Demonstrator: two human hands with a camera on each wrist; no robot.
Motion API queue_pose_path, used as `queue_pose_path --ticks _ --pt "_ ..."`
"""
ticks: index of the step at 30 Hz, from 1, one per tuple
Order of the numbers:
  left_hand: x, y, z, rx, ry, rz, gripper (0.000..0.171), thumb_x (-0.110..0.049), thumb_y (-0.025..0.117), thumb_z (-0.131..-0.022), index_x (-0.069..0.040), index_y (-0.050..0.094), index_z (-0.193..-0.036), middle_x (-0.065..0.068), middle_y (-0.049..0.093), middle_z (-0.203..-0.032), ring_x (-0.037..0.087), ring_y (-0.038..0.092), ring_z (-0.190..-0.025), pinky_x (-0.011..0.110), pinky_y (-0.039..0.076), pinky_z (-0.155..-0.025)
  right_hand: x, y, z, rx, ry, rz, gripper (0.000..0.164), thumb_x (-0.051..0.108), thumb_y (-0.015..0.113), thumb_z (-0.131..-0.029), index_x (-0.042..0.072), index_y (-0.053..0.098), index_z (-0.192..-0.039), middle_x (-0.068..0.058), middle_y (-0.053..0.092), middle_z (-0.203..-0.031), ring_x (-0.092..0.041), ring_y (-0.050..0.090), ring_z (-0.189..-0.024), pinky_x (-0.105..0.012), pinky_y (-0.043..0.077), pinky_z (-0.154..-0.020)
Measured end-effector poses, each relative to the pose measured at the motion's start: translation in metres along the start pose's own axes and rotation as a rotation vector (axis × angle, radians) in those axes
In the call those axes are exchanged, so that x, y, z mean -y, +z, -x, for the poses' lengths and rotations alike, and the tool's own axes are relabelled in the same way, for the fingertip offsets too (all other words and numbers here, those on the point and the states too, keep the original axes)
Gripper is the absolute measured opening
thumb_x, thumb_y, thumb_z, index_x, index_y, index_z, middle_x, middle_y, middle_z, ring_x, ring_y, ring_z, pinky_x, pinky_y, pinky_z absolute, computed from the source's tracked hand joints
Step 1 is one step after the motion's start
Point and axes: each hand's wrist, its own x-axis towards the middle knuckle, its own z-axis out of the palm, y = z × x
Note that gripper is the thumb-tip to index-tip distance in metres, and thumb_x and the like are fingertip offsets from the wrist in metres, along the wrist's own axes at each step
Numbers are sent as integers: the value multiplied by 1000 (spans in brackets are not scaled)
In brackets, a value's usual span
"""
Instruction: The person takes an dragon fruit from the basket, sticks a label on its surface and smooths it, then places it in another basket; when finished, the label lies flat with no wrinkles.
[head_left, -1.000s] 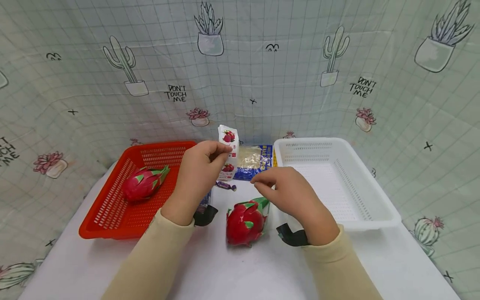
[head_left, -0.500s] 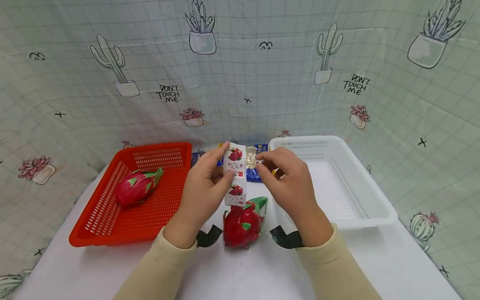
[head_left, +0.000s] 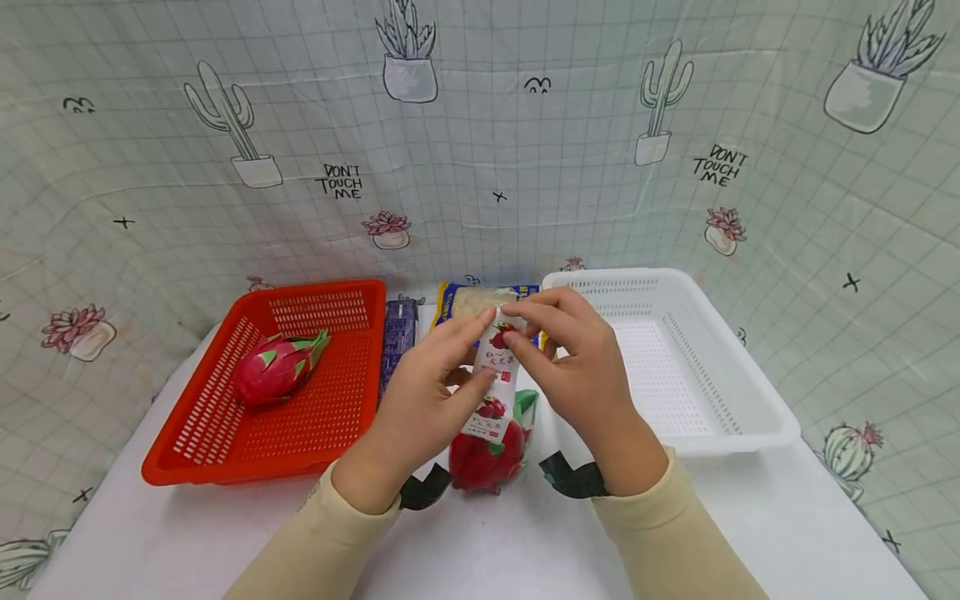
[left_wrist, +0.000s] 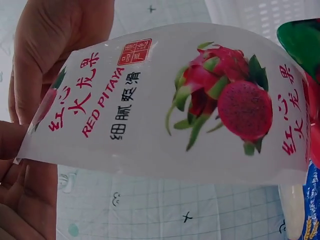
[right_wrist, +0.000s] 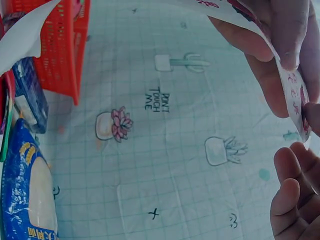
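Note:
A white strip of printed dragon fruit labels is held up between both hands over the table. My left hand pinches it along the left side, thumb in front. The right hand pinches its top end between thumb and forefinger. In the left wrist view the strip bows across the picture, showing pitaya pictures and red lettering. The right wrist view catches it nearly edge-on between fingers. Below and partly behind the strip lies a red dragon fruit with green tips.
A red basket at left holds another dragon fruit. On the right stands a white basket. At the back are a blue-and-yellow bag of pasta and a dark blue packet. A printed cloth hangs behind.
The label strip has come down and toward the middle in my left hand. My right hand, apart from it before, has moved in and pinched its top end.

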Motion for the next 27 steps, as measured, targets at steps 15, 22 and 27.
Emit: queue_pose_path --ticks 15,22,27 --pt "-6 -2 7 103 -207 154 73 3 75 -95 -13 48 -161 6 59 -151 18 74 -105 26 65 -83 0 7 7 -43 -112 31 22 -4 85 -84 7 84 -103 -10 75 -105 -18 66 -82 -19 49 -62" --pt "-2 -6 -1 131 -228 155 76 4 75 -94 -14 46 -162 3 57 -152 19 73 -112 26 64 -89 -4 7 1 -68 -158 43 18 -8 84 -83 5 82 -95 -13 73 -102 -22 67 -86 -19 51 -64" --pt "-2 -9 -3 141 -271 115 76 2 75 -95 -16 44 -163 0 54 -155 19 71 -115 28 64 -90 -5 8 0 -39 -136 69 12 -5 82 -87 4 81 -95 -15 70 -104 -24 66 -95 -17 53 -79"
